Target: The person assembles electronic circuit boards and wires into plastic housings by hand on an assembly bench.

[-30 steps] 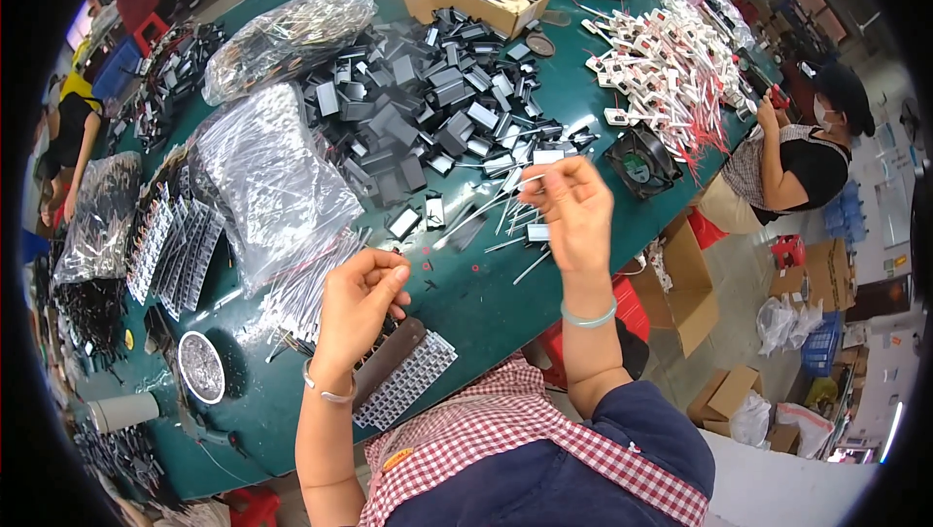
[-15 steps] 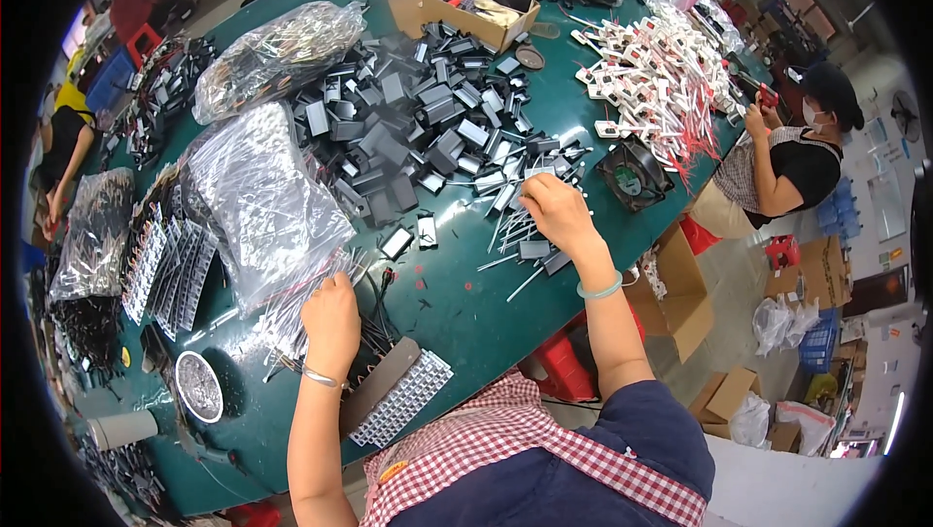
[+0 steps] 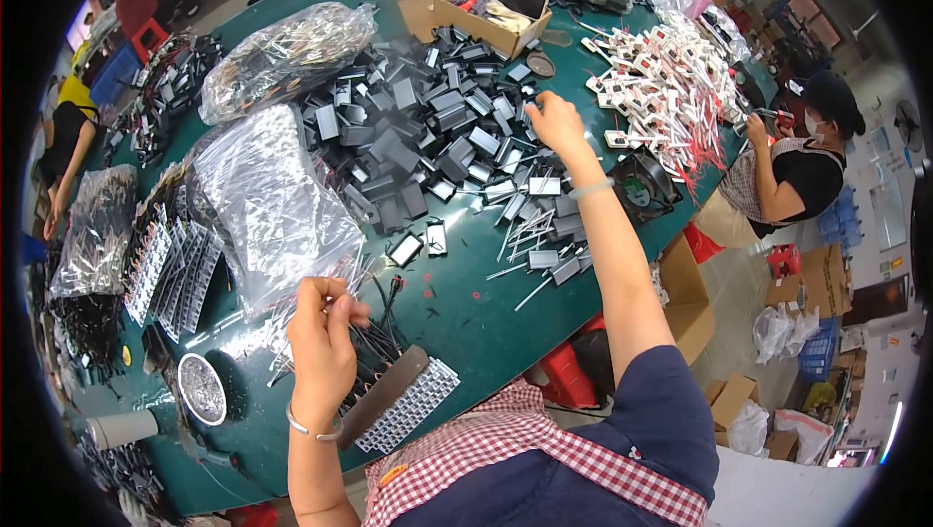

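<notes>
Left hand (image 3: pixel 324 333) pinches thin metal pin near filled rack (image 3: pixel 408 405); right hand (image 3: pixel 556 123) reaches far, fingers closing on grey block pile (image 3: pixel 428 133). Most blocks unprocessed.

bare green table (image 3: pixel 466 323), black parts pile (image 3: pixel 418 138) beyond

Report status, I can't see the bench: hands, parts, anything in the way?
Left hand pinching thin wires. Right hand reaching into grey parts pile. Plastic bag beside left hand.
</notes>
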A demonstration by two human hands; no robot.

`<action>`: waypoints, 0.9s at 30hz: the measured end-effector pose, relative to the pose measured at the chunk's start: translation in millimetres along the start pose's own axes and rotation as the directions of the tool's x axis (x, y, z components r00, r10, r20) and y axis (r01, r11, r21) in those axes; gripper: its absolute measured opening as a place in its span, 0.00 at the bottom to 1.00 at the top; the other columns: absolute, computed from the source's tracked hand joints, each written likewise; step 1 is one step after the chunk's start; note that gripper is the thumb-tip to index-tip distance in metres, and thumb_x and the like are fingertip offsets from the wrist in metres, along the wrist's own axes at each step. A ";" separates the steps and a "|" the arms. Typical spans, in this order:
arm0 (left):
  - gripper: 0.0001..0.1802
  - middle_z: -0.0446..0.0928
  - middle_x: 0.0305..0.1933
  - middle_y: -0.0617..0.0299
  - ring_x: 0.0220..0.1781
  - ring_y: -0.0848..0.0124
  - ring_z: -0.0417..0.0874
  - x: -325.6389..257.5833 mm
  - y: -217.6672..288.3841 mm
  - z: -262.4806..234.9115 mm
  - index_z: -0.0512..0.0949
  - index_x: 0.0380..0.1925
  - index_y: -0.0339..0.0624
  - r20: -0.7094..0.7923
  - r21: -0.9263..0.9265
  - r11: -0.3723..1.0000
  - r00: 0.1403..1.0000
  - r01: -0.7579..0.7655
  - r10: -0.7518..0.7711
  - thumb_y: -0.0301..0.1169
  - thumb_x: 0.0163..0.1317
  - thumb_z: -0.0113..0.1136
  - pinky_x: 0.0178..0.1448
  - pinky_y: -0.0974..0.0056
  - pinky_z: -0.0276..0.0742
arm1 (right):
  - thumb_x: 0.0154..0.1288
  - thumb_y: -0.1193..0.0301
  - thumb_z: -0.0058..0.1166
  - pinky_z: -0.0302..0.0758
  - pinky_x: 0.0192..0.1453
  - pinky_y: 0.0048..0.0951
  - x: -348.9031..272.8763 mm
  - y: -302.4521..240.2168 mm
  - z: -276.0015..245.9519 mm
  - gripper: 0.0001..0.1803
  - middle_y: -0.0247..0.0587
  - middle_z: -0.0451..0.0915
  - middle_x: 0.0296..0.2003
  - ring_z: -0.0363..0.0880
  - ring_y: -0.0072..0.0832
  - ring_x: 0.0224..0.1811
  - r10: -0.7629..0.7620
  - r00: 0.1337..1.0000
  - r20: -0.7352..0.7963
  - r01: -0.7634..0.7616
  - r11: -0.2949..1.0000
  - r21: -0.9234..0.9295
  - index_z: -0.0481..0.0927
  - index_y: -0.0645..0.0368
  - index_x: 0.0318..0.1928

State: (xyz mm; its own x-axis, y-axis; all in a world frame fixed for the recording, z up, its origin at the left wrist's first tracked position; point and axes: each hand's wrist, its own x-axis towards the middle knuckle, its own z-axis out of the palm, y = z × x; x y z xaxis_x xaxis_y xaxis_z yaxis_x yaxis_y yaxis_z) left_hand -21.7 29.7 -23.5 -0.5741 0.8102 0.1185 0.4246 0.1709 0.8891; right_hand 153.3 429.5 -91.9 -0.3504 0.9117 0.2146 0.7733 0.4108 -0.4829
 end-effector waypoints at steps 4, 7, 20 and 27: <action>0.10 0.77 0.33 0.63 0.28 0.76 0.74 -3.0 7.8 -1.9 0.73 0.49 0.34 0.052 -0.291 0.940 0.984 0.180 -0.173 0.23 0.70 0.48 0.36 0.71 0.72 | 0.59 0.55 0.62 0.76 0.55 0.47 18.5 -6.6 22.5 0.23 0.53 0.81 0.49 0.79 0.50 0.53 0.191 0.975 0.112 -0.171 0.970 -0.171 0.81 0.58 0.46; 0.15 0.78 0.37 0.63 0.27 0.80 0.70 -4.0 6.2 -1.3 0.78 0.54 0.39 0.014 -0.181 0.984 1.000 0.004 -0.001 0.28 0.69 0.54 0.34 0.73 0.67 | 0.55 0.66 0.66 0.76 0.55 0.45 8.6 -6.9 17.3 0.22 0.50 0.82 0.47 0.80 0.49 0.52 0.149 0.984 0.100 -0.144 0.988 -0.056 0.78 0.57 0.50; 0.13 0.81 0.32 0.53 0.26 0.67 0.80 0.4 43.0 7.7 0.80 0.49 0.39 -0.041 -0.047 0.972 0.972 -0.231 0.229 0.23 0.65 0.56 0.32 0.67 0.74 | 0.54 0.84 0.61 0.72 0.49 0.23 -174.9 -136.0 -48.1 0.24 0.41 0.77 0.49 0.76 0.25 0.46 -0.638 0.770 -0.017 0.399 0.460 0.793 0.77 0.64 0.54; 0.11 0.83 0.32 0.54 0.24 0.72 0.78 -8.6 43.3 -1.6 0.82 0.45 0.40 -0.113 0.131 0.945 0.942 -0.300 0.315 0.21 0.63 0.58 0.31 0.70 0.72 | 0.51 0.82 0.63 0.75 0.52 0.33 -188.2 -160.6 -58.6 0.25 0.45 0.81 0.47 0.79 0.38 0.48 -0.777 0.627 -0.046 0.474 0.335 0.814 0.80 0.62 0.53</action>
State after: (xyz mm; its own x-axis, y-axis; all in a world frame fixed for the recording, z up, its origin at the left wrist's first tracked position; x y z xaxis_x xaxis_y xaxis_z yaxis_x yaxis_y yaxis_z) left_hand 0.5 29.2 14.7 -0.4863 0.7540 0.4416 0.6650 -0.0085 0.7468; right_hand 126.0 192.2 -5.0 -0.7969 0.2528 0.5487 -0.3373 0.5674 -0.7512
